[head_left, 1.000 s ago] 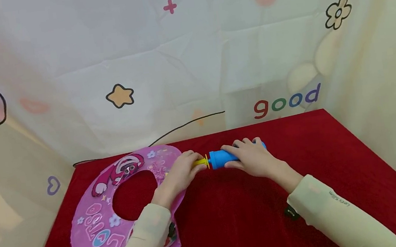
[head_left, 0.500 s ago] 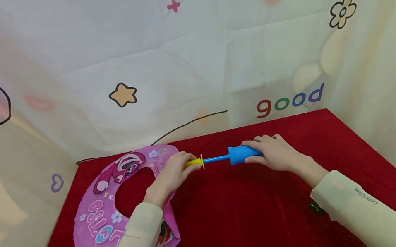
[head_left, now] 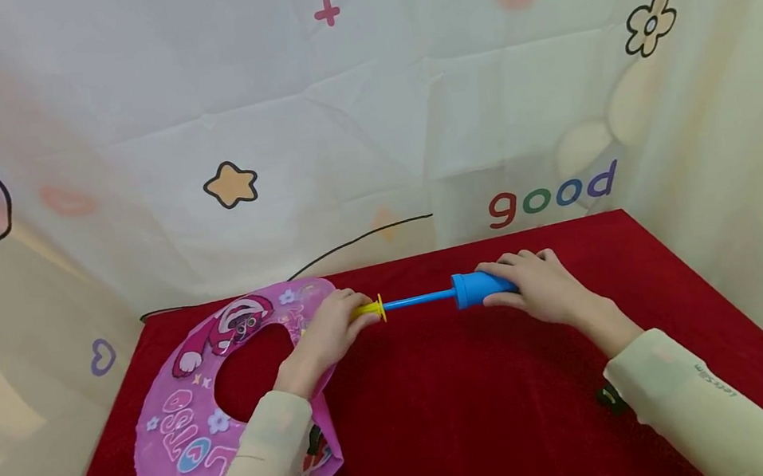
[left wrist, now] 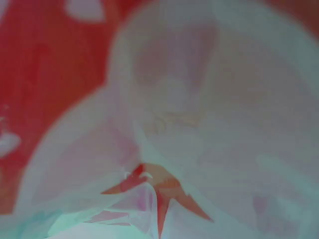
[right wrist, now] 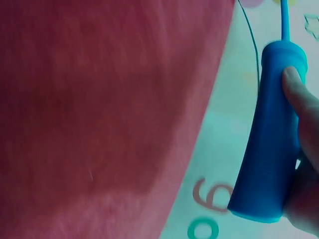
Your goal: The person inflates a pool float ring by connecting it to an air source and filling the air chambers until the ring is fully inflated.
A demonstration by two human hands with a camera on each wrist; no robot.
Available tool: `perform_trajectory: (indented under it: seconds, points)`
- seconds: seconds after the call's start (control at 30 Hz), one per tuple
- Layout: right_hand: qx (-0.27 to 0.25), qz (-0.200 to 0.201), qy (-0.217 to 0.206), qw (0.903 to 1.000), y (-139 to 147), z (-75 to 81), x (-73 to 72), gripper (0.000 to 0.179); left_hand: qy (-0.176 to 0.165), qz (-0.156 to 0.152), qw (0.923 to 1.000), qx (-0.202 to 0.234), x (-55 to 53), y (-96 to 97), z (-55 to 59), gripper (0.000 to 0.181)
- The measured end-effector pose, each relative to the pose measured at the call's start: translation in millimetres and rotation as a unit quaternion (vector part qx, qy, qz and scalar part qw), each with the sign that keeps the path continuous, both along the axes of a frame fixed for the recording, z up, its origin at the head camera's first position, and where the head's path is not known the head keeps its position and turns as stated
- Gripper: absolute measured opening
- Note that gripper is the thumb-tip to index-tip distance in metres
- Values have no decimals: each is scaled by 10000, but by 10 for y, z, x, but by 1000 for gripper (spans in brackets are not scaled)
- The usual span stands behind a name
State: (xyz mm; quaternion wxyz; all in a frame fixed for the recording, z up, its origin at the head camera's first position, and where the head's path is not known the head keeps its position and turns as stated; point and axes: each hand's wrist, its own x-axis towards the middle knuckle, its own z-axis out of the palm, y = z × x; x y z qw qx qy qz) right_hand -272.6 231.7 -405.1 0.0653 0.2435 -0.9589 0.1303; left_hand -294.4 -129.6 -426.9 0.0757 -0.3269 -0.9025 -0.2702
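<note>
A blue hand air pump [head_left: 474, 290] is held sideways over the red table, its thin rod [head_left: 418, 299] drawn well out of the barrel. My left hand [head_left: 326, 327] grips the yellow handle [head_left: 366, 310] at the rod's left end. Around the barrel curl the fingers of my right hand [head_left: 540, 288]; the right wrist view shows the thumb lying along the barrel [right wrist: 271, 134]. Under my left forearm lies a flat, pink printed swim ring [head_left: 173, 410], partly covered by the sleeve. The ring's blurred film [left wrist: 199, 99] fills most of the left wrist view, where the hand cannot be made out.
A red cloth [head_left: 478, 418] covers the table. Behind and beside it hangs a pale curtain [head_left: 336, 115] with printed shapes and the word "good". A small dark object [head_left: 611, 398] shows beside my right sleeve.
My right hand has moved right with the barrel and my left hand slightly left with the handle. The pump's rod, almost fully in before, now shows at length. The swim ring stays in place.
</note>
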Motion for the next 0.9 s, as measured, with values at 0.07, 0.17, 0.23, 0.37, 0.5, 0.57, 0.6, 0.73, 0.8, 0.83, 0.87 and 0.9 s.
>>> perform_trajectory:
  seconds: [0.07, 0.17, 0.23, 0.37, 0.5, 0.57, 0.6, 0.73, 0.8, 0.83, 0.87, 0.9]
  points:
    - [-3, 51, 69, 10000, -109, -54, 23, 59, -1, 8, 10000, -38, 20, 11, -8, 23]
    - [-61, 81, 98, 9999, -251, -100, 62, 60, -5, 52, 10000, -49, 49, 33, -18, 23]
    - [-115, 73, 105, 9999, -326, -108, 81, 59, 53, 28, 10000, -54, 61, 64, -17, 23]
    - [-80, 20, 187, 9998, -452, -75, 94, 59, 130, -31, 9999, -29, 77, 150, -1, 25]
    - [87, 31, 320, 9994, -599, -21, 86, 60, 74, 46, 9999, 62, 93, 212, 25, 26]
    - [158, 54, 378, 9991, -665, -4, 79, 60, 42, 56, 9999, 84, 95, 225, 26, 27]
    - [196, 61, 391, 9990, -691, -1, 76, 60, 4, 44, 10000, 85, 93, 227, 24, 27]
    - [225, 105, 344, 9991, -710, -38, 57, 61, -104, -8, 9999, 57, 79, 186, 15, 24]
    - [194, 90, 260, 9994, -656, -75, 51, 60, -157, -35, 9999, 29, 67, 147, 19, 22]
    - [168, 76, 227, 9996, -613, -95, 49, 61, -177, -48, 9998, 15, 60, 124, 21, 21]
    - [158, 47, 205, 9997, -563, -113, 47, 61, -195, -75, 9998, -3, 50, 104, 24, 20]
    - [132, 13, 178, 9998, -508, -123, 46, 60, -216, -107, 9997, -14, 39, 86, 29, 19]
